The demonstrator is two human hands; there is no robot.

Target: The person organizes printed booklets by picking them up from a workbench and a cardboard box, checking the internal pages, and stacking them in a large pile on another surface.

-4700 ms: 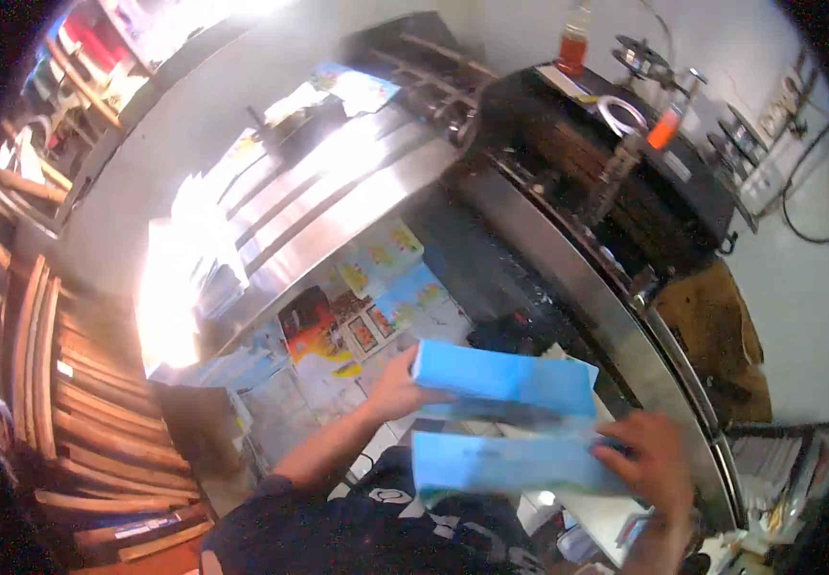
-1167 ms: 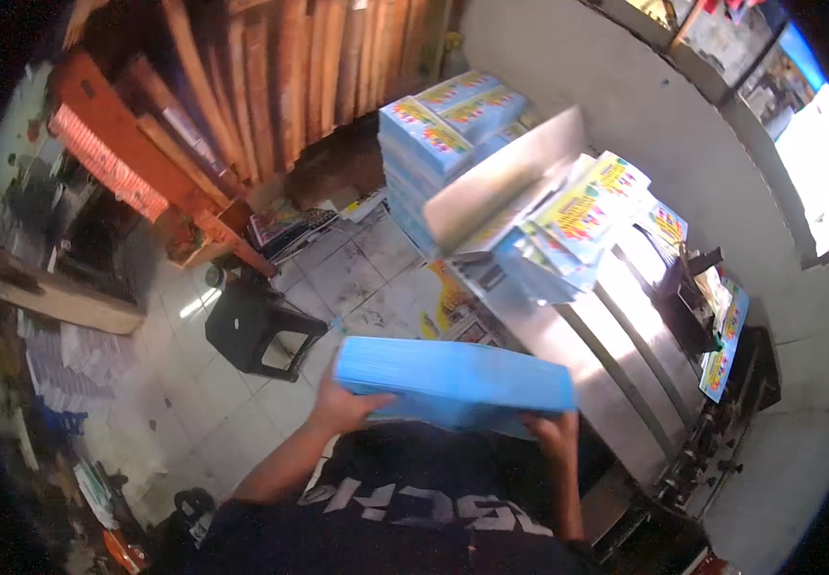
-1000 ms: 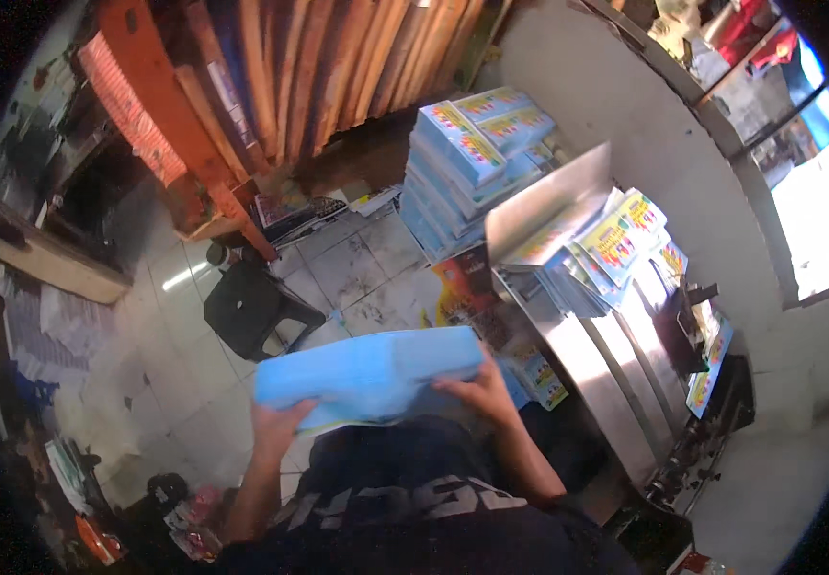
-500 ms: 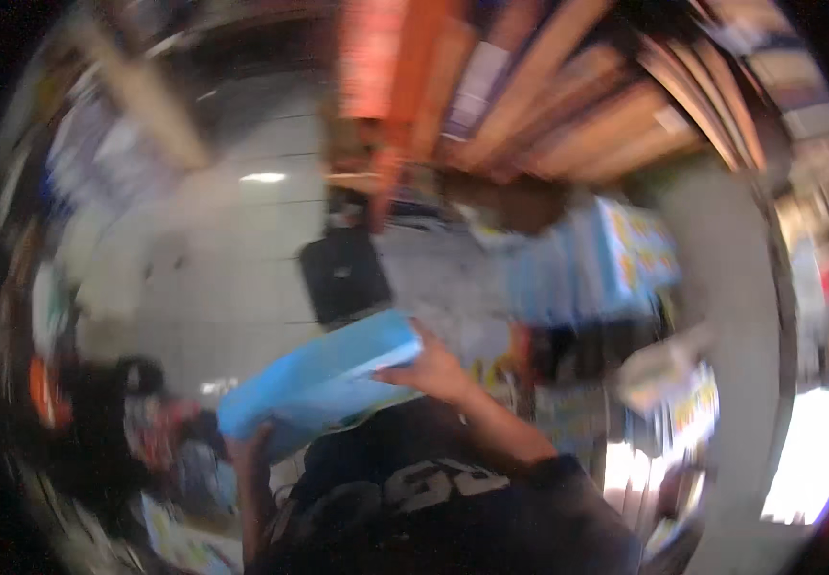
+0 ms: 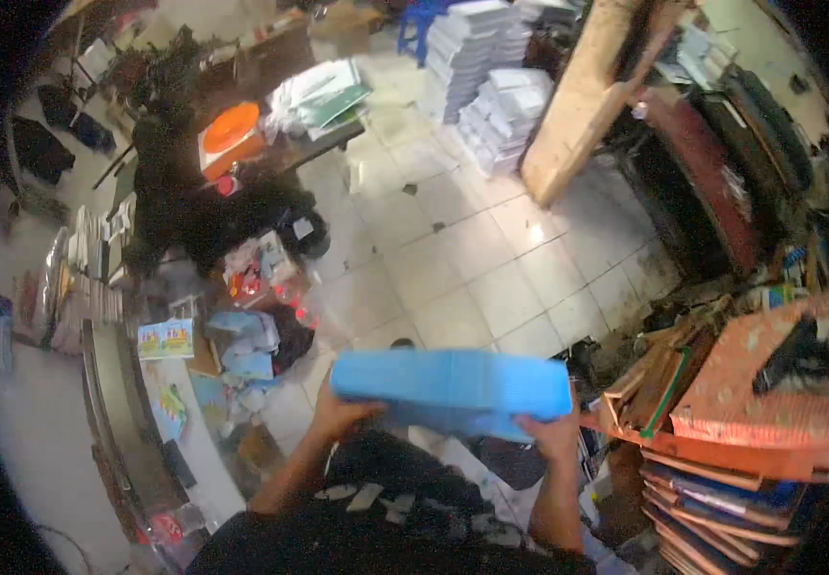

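Note:
A long light-blue bundle, block-shaped and apparently made of stacked booklets or sheets, is held level in front of my body. Its left end is gripped by my left hand, fingers under the lower edge. My right hand clasps the other end, with the thumb on the near side. The bundle spans the space between both palms, above the tiled floor. Parts of the fingers are hidden behind and beneath it.
Tall stacks of white paper stand by a wooden post at the back. A dark table carries an orange round object and papers. Boards are piled under an orange-red top at right; colourful booklets lie at left.
My view has swung to another part of the room, now showing the table and paper stacks. The blue bundle, tilted before, is now level, still in both hands.

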